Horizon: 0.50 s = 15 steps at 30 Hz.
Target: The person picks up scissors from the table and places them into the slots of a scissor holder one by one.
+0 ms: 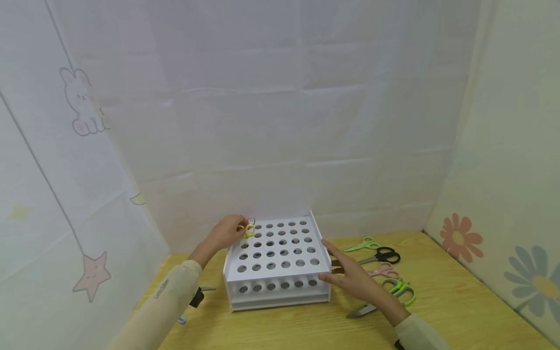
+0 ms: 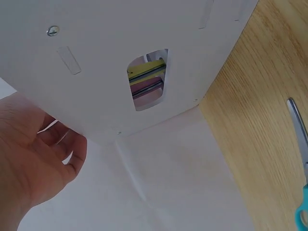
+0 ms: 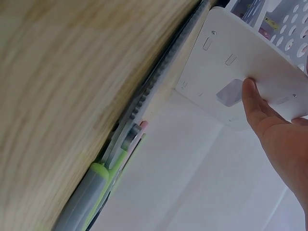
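A white rack [image 1: 270,267] with rows of round holes stands on the table. At its back left corner, my left hand [image 1: 228,231] holds the yellow handles of a pair of scissors [image 1: 249,230] that stands in a hole. Behind it shows a pink handle loop [image 1: 252,220]. Through the side opening in the left wrist view, a yellow blade cover [image 2: 147,71] and a pink one [image 2: 147,92] are visible inside the rack. My right hand [image 1: 352,273] rests on the right side panel [image 3: 231,62], its fingers extended and touching it.
Right of the rack lie light green scissors [image 1: 363,244], black scissors [image 1: 385,255], pink scissors [image 1: 384,271] and large green-and-grey scissors [image 1: 398,288]. On the left, blue-handled scissors [image 2: 301,211] lie partly under my forearm. White sheets [image 1: 271,121] hang behind the table.
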Tool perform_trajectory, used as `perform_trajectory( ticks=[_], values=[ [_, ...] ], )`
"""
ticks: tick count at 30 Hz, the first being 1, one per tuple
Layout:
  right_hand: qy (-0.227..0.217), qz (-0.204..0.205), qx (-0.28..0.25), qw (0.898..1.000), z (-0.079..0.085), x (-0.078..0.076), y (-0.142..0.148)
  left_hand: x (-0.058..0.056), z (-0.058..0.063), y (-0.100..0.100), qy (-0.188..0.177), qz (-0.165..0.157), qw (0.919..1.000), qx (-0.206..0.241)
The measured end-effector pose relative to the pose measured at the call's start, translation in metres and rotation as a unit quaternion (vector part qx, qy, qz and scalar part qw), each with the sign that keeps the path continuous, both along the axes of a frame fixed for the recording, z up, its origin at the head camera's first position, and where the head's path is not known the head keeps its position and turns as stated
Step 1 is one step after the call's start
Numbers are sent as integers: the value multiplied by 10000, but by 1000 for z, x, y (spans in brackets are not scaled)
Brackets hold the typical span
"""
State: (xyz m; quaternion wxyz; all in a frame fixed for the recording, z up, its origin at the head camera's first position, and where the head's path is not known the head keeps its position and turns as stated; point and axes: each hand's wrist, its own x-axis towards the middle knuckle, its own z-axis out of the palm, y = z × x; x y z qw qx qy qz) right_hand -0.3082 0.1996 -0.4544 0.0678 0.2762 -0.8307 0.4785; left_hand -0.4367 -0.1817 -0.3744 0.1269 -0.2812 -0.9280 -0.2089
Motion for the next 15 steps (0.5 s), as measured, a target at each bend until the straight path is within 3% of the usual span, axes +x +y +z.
perform_trajectory(
  ticks=[8, 15],
  values=[
    [35, -19, 18, 10000, -4, 2, -5, 2, -6, -19, 73, -76, 9985, 541],
    [-83, -138, 23, 9999, -1, 2, -2, 21, 8, -47, 279, 15, 9880, 1519]
  ],
)
